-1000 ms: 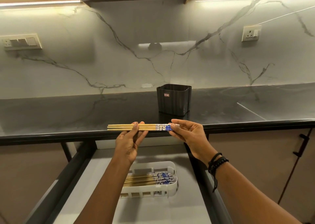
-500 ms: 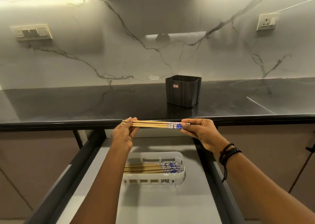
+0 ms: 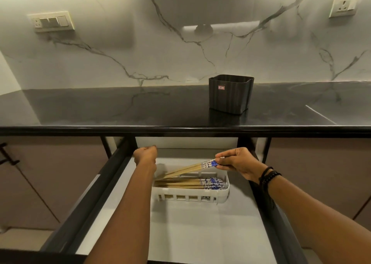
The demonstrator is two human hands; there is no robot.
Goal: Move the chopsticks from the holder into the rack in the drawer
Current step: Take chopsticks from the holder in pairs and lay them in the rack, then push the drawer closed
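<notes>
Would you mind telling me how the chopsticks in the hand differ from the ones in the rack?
The held chopsticks slope, blue ends raised and pinched by the right hand, tips down in the white rack. The racked chopsticks lie flat, untouched. Both have tan shafts and blue-patterned ends pointing right.

hands [image 3: 236, 161] – 2 | holder [image 3: 230, 94] – 1 | rack [image 3: 190, 195] – 1 | drawer [image 3: 200, 233] – 1

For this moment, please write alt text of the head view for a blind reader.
The right hand lowers tilted chopsticks by their blue ends into a white rack that already holds more, inside an open drawer. The left hand is a closed fist nearby; a black holder stands on the counter.
</notes>
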